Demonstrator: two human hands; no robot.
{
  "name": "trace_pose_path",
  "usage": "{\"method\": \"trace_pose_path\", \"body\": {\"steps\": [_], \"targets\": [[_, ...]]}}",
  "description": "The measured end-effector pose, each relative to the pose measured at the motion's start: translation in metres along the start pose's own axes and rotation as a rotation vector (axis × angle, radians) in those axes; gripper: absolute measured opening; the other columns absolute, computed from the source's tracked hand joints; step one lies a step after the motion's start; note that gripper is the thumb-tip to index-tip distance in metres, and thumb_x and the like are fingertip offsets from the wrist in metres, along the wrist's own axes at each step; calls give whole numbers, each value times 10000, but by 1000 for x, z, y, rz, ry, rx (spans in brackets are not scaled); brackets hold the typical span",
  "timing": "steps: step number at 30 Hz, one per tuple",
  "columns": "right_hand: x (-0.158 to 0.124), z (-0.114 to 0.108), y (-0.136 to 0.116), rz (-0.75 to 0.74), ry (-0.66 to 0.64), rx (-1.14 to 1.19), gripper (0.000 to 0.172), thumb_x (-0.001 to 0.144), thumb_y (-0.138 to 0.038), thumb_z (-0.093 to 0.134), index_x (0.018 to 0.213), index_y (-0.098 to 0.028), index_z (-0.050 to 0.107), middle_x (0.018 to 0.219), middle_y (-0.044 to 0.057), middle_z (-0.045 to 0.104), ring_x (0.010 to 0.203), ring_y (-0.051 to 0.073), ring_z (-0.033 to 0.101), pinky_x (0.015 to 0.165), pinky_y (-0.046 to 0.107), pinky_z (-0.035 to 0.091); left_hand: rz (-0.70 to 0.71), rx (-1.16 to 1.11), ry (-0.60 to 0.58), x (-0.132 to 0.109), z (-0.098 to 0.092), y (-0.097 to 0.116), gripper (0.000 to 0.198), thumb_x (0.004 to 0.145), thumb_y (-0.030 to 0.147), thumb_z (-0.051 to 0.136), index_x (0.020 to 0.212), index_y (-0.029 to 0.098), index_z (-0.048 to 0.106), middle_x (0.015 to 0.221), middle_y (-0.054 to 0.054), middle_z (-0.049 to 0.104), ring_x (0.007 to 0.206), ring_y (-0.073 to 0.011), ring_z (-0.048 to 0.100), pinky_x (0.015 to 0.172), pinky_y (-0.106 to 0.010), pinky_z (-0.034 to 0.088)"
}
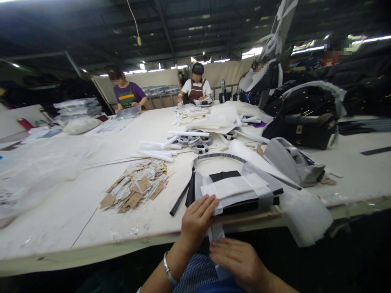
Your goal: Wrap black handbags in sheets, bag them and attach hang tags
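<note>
A black handbag (225, 175) lies near the table's front edge, its flap covered by a white paper wrap (235, 190) and translucent film. Its film-covered handle (214, 156) arches at the back. My left hand (198, 219) rests on the wrap's lower left corner, fingers stretched out flat and close together. From the bag, a strap (216, 232) in whitish wrapping hangs over the edge toward my lap. My right hand (240, 257) has its fingers closed across this strap; its thumb is hidden. A silvery bracelet circles my left wrist.
Paper tags (139, 185) lie heaped at left. White foam tubes (157, 150) and wrapped rings (200, 147) sit behind the bag. A grey tape dispenser (287, 160) and another black handbag (301, 128) stand at right. Co-workers (197, 87) are across the table.
</note>
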State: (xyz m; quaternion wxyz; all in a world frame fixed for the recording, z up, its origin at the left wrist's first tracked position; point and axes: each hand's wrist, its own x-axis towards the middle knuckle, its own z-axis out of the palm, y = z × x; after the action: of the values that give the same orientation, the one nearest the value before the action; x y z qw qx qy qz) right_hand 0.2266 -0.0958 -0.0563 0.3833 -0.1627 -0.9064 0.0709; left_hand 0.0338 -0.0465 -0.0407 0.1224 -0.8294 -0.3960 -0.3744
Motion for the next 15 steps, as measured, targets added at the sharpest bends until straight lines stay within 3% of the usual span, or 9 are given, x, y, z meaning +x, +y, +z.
{"method": "trace_pose_path", "body": {"steps": [9,15], "targets": [[-5,-20,-10,-37,-34,-44,279,999,-156,441,1132,-130,684,1062,88,767,1038,189,715,962,311,572,12,13,12,-2,3,-3,383,990,188,544,1373,177,552,1349,-60,637,1264,-235,588,980,-389,553],[1,-30,-15,34,-47,12,332,1005,-170,406,1232,-161,648,1102,94,755,1077,195,700,969,329,578,13,10,-12,-2,0,-1,380,998,171,521,1377,184,550,1358,-65,629,1291,-230,567,1007,-382,532]]}}
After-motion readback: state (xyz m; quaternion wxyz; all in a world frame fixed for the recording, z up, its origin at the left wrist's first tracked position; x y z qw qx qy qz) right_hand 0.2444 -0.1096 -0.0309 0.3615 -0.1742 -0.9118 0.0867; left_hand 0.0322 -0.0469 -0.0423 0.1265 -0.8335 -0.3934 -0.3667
